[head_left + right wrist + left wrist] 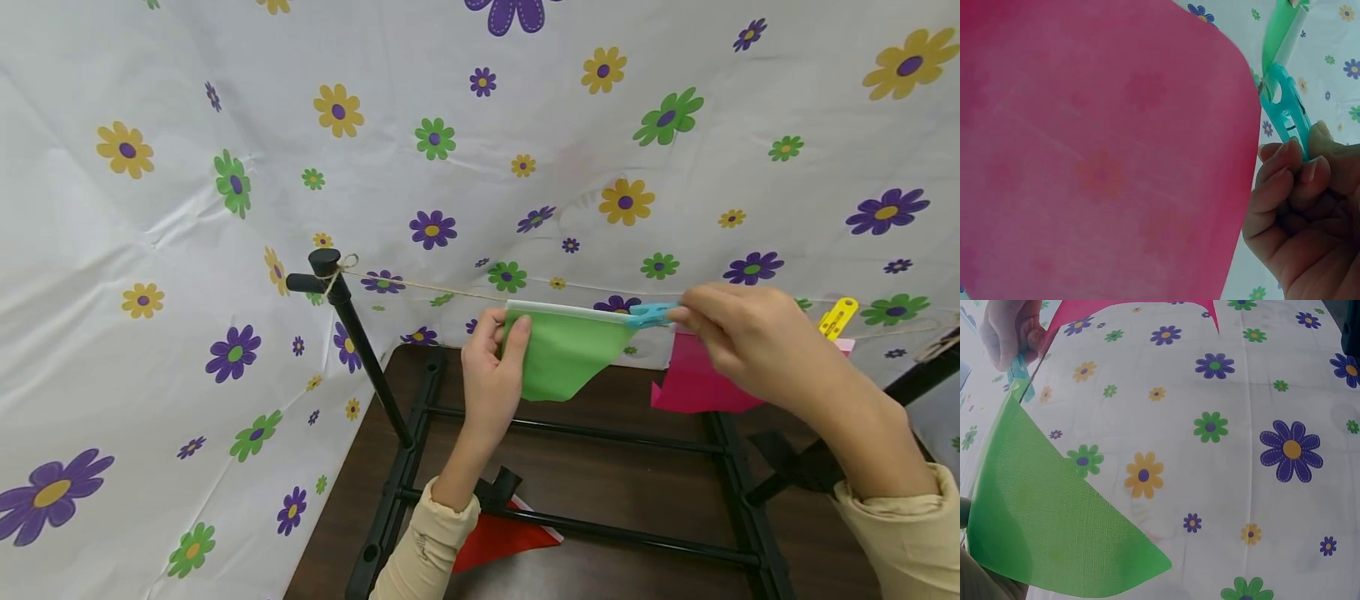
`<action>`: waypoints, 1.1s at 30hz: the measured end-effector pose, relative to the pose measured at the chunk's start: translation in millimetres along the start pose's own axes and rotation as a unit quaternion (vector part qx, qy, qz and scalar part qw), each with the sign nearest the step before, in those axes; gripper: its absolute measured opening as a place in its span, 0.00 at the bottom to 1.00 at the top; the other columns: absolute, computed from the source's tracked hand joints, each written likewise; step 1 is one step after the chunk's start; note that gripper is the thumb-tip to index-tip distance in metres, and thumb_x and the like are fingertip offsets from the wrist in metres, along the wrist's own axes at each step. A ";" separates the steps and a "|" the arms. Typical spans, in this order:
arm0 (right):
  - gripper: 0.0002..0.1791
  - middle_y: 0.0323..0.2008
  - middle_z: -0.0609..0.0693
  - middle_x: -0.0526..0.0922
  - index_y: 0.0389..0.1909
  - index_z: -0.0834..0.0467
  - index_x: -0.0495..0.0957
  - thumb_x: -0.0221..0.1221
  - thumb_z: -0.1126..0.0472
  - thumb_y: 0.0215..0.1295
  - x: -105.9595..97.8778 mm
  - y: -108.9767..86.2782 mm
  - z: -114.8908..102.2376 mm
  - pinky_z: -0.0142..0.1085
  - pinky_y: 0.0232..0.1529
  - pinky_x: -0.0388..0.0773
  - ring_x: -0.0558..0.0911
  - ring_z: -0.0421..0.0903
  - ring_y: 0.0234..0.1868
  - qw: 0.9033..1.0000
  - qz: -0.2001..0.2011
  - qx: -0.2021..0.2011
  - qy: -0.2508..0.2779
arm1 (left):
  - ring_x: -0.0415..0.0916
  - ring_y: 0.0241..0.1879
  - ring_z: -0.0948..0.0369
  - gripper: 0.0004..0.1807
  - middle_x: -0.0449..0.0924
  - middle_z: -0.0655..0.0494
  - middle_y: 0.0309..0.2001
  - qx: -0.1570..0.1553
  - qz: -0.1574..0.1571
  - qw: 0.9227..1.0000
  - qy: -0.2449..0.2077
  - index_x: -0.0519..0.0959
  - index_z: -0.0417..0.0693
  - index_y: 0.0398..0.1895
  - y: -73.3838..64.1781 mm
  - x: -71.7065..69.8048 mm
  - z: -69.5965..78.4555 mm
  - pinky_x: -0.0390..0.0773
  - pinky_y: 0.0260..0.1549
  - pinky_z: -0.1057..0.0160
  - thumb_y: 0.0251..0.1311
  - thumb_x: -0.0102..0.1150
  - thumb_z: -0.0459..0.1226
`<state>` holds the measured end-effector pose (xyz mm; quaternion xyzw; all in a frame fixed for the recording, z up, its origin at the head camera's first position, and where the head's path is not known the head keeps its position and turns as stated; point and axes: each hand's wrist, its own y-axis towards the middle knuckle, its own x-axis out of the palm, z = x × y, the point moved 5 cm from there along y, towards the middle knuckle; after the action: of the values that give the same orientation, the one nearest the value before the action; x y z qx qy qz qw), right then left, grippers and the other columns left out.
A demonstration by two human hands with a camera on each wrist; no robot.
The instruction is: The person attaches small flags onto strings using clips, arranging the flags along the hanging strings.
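A green fabric flag (566,354) with a white top edge hangs at the twine (427,286). My left hand (491,367) pinches its upper left corner between thumb and fingers. At the flag's upper right corner, my right hand (750,342) pinches the tail of a light blue clothespin (649,315). In the right wrist view the clothespin (1286,103) has its nose at the green flag's (1282,37) corner. A pink flag (697,375) hangs just right of it, partly behind my right hand, with a yellow clothespin (838,317) at its far end.
The twine is tied to a black post (367,358) at left. Below stands a black frame (600,525) with crossbars on a dark brown table (637,483). A red flag (498,537) lies low near my left sleeve. Flower-printed white cloth (247,75) covers the back and left.
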<state>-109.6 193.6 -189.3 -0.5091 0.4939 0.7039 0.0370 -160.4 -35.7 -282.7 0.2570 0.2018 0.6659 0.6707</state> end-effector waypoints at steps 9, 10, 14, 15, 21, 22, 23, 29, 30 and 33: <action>0.31 0.21 0.36 0.62 0.26 0.56 0.72 0.34 0.38 0.79 6.1 3.6 -1.9 0.28 0.19 0.60 0.61 0.32 0.21 1.000 -0.018 -0.009 0.015 | 0.84 0.29 0.54 0.11 0.86 0.38 0.33 -0.006 -0.001 1.000 -0.005 0.75 0.31 0.46 0.7 0.8 -2.0 0.84 0.25 0.61 0.77 0.52 0.34; 0.32 0.21 0.36 0.63 0.27 0.56 0.72 0.35 0.38 0.79 6.5 3.9 -2.0 0.28 0.19 0.60 0.61 0.32 0.21 1.000 -0.018 -0.010 0.016 | 0.84 0.29 0.53 0.11 0.86 0.38 0.33 -0.006 -0.003 1.000 -0.006 0.75 0.31 0.47 0.6 1.0 -2.1 0.84 0.25 0.60 0.77 0.52 0.34; 0.32 0.21 0.37 0.64 0.27 0.57 0.73 0.35 0.39 0.79 8.4 5.2 -1.9 0.27 0.20 0.60 0.61 0.32 0.21 1.000 -0.017 -0.017 0.019 | 0.84 0.30 0.52 0.11 0.86 0.38 0.34 -0.004 -0.008 1.000 -0.007 0.75 0.31 0.47 0.9 1.6 -1.7 0.85 0.26 0.60 0.77 0.52 0.34; 0.32 0.21 0.37 0.64 0.27 0.57 0.73 0.35 0.39 0.79 8.9 5.5 -2.1 0.26 0.20 0.60 0.61 0.32 0.21 0.999 -0.014 -0.022 0.020 | 0.84 0.30 0.51 0.11 0.86 0.38 0.34 -0.004 -0.009 1.000 -0.008 0.75 0.31 0.48 1.0 1.7 -1.3 0.85 0.26 0.60 0.77 0.51 0.34; 0.32 0.19 0.37 0.62 0.26 0.58 0.72 0.35 0.40 0.81 13.1 6.4 -4.0 0.24 0.19 0.58 0.59 0.31 0.20 0.999 -0.001 -0.043 0.019 | 0.85 0.29 0.52 0.11 0.86 0.38 0.34 -0.003 -0.011 1.000 -0.014 0.75 0.31 0.47 1.4 2.5 -0.9 0.84 0.25 0.62 0.78 0.51 0.34; 0.32 0.19 0.36 0.62 0.25 0.58 0.72 0.35 0.40 0.81 13.8 6.3 -4.3 0.24 0.19 0.58 0.59 0.31 0.20 0.999 0.001 -0.045 0.018 | 0.85 0.29 0.53 0.11 0.86 0.38 0.34 -0.003 -0.012 1.000 -0.015 0.75 0.31 0.46 1.3 2.7 -0.9 0.84 0.25 0.62 0.78 0.51 0.34; 0.32 0.19 0.36 0.61 0.25 0.58 0.71 0.35 0.40 0.81 14.2 6.3 -4.6 0.24 0.19 0.57 0.58 0.31 0.20 0.999 0.003 -0.046 0.017 | 0.85 0.29 0.54 0.11 0.86 0.38 0.34 -0.003 -0.012 1.000 -0.016 0.75 0.31 0.46 1.3 2.9 -1.1 0.84 0.25 0.62 0.77 0.51 0.34; 0.33 0.19 0.37 0.61 0.26 0.58 0.72 0.35 0.39 0.80 15.0 5.4 -4.3 0.27 0.18 0.58 0.58 0.31 0.20 0.999 0.000 -0.039 0.014 | 0.84 0.29 0.59 0.09 0.86 0.38 0.34 -0.005 -0.013 1.000 -0.018 0.75 0.32 0.46 0.9 3.1 -0.9 0.84 0.24 0.62 0.77 0.52 0.33; 0.33 0.19 0.37 0.61 0.26 0.58 0.72 0.35 0.39 0.80 15.1 5.1 -4.1 0.28 0.18 0.58 0.58 0.31 0.20 0.999 -0.001 -0.038 0.013 | 0.85 0.29 0.59 0.09 0.86 0.37 0.34 -0.002 -0.013 1.000 -0.019 0.75 0.31 0.47 0.7 3.3 -0.8 0.85 0.24 0.62 0.77 0.51 0.33; 0.33 0.19 0.37 0.60 0.26 0.58 0.73 0.35 0.39 0.81 14.9 4.3 -3.9 0.29 0.18 0.58 0.57 0.32 0.20 0.999 0.001 -0.038 0.009 | 0.85 0.29 0.56 0.09 0.86 0.37 0.34 0.005 -0.014 1.000 -0.017 0.75 0.31 0.47 0.5 3.9 -0.2 0.85 0.24 0.61 0.77 0.51 0.32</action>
<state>-116.5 181.9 -197.7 -0.5159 0.4673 0.7178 0.0122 -160.8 -31.8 -282.2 0.2691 0.1973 0.6506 0.6821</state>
